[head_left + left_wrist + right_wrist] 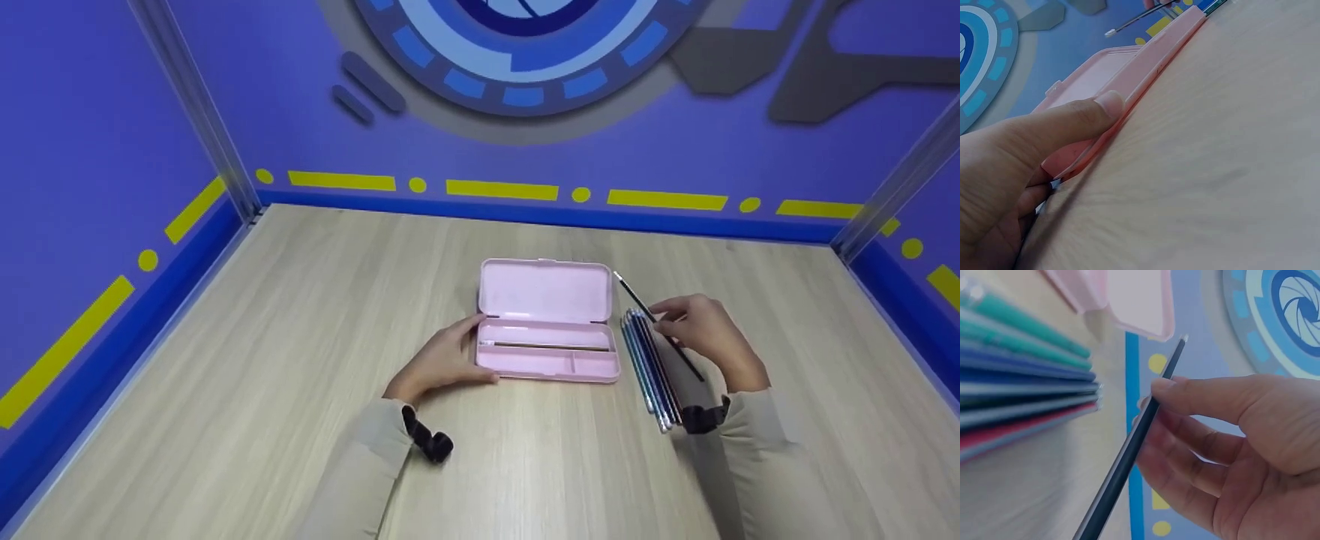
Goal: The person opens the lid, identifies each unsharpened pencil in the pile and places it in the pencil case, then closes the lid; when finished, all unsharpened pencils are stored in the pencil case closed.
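A pink pencil case (545,291) stands open on the table, its lid tipped back. One pencil (551,346) lies lengthwise in its rear compartment; the front compartments hold nothing visible. My left hand (442,358) grips the case's left end, thumb (1086,115) along the front wall and fingers round the back corner, partly hidden. To the right of the case, my right hand (709,334) pinches a dark pencil (1123,461) between thumb and fingers, held slantwise with its pale end toward the lid. Beneath and left of that hand lies a row of several pencils (646,367), green, blue, dark and red.
The light wood table (315,300) extends on both sides of the case. Blue panels (480,157) with yellow marks enclose it at the back and sides. A black strap (427,435) with a small device sits on each wrist.
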Demonstrator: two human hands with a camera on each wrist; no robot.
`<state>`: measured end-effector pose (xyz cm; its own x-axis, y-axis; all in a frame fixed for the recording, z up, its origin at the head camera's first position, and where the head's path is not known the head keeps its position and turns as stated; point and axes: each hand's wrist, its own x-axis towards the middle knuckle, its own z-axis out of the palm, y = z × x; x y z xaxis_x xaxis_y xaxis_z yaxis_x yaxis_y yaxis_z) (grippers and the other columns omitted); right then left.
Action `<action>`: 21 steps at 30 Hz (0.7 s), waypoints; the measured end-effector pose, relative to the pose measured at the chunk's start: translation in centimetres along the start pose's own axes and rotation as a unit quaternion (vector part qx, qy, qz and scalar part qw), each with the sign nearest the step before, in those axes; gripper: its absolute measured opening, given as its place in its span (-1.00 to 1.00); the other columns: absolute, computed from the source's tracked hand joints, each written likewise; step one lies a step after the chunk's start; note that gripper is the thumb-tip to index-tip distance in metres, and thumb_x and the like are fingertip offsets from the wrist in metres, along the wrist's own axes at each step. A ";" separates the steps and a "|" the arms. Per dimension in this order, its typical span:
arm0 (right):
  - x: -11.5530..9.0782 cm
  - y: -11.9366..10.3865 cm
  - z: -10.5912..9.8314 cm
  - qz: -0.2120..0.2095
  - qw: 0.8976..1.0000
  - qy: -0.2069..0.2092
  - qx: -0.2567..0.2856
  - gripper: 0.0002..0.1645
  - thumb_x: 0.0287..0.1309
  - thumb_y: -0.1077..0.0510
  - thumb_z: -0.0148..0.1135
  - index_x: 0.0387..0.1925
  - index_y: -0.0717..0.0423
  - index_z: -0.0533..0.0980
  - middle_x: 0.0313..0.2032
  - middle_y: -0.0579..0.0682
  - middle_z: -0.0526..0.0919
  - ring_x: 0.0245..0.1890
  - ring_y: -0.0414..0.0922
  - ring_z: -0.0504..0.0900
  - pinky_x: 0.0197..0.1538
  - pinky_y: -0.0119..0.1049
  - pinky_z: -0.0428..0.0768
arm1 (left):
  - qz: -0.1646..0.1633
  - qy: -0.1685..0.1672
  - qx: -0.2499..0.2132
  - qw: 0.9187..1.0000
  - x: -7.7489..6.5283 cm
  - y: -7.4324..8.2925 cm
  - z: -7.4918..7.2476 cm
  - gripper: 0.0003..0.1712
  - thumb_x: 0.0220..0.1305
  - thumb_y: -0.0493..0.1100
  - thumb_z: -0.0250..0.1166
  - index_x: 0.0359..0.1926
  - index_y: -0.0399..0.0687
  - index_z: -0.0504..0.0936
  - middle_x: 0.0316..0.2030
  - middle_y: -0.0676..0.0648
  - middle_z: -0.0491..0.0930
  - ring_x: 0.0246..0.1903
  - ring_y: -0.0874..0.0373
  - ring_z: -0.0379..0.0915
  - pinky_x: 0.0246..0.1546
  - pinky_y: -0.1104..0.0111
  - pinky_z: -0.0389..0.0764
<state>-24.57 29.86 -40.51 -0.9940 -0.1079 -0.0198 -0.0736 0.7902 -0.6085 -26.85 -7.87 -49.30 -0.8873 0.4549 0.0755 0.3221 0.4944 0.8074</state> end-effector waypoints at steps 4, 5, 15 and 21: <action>0.5 -1.2 0.3 -0.031 0.999 0.027 -0.013 -0.66 0.13 0.34 0.22 -0.02 0.32 0.60 -0.20 0.30 0.69 -0.27 0.04 0.66 -0.34 -0.28 0.65 | 0.009 -0.001 0.006 1.000 0.1 0.0 -0.1 0.22 -0.27 0.04 0.62 0.43 -0.10 0.21 0.39 -0.18 0.26 0.40 -0.05 0.13 0.44 0.13 0.14; 0.6 -1.5 0.4 -0.040 0.999 0.032 -0.016 -0.67 0.13 0.34 0.22 -0.04 0.32 0.61 -0.21 0.29 0.70 -0.26 0.05 0.66 -0.35 -0.29 0.64 | 0.011 0.000 0.009 1.000 0.1 0.0 -0.2 0.21 -0.27 0.04 0.62 0.43 -0.10 0.21 0.38 -0.18 0.27 0.39 -0.05 0.14 0.44 0.12 0.16; 2.0 -3.3 1.7 -0.106 0.994 0.039 -0.014 -0.72 0.12 0.38 0.23 -0.11 0.27 0.66 -0.21 0.25 0.72 -0.24 0.11 0.69 -0.19 -0.06 0.69 | 0.010 0.001 0.012 1.000 0.2 -0.1 -0.2 0.20 -0.28 0.05 0.62 0.42 -0.09 0.23 0.37 -0.17 0.30 0.38 -0.04 0.17 0.42 0.13 0.19; 2.9 -4.2 2.7 -0.127 0.992 0.025 -0.002 -0.73 0.11 0.39 0.23 -0.13 0.26 0.67 -0.20 0.24 0.73 -0.21 0.11 0.69 -0.15 -0.03 0.68 | 0.008 -0.002 0.016 1.000 0.1 -0.1 -0.2 0.22 -0.27 0.08 0.62 0.43 -0.08 0.22 0.38 -0.16 0.27 0.39 -0.04 0.15 0.43 0.13 0.17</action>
<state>-26.88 24.59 -40.18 -0.9461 -0.2738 0.1733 -0.3225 0.7437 -0.5856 -27.08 -8.03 -49.24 -0.8807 0.4659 0.0856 0.3464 0.5102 0.7872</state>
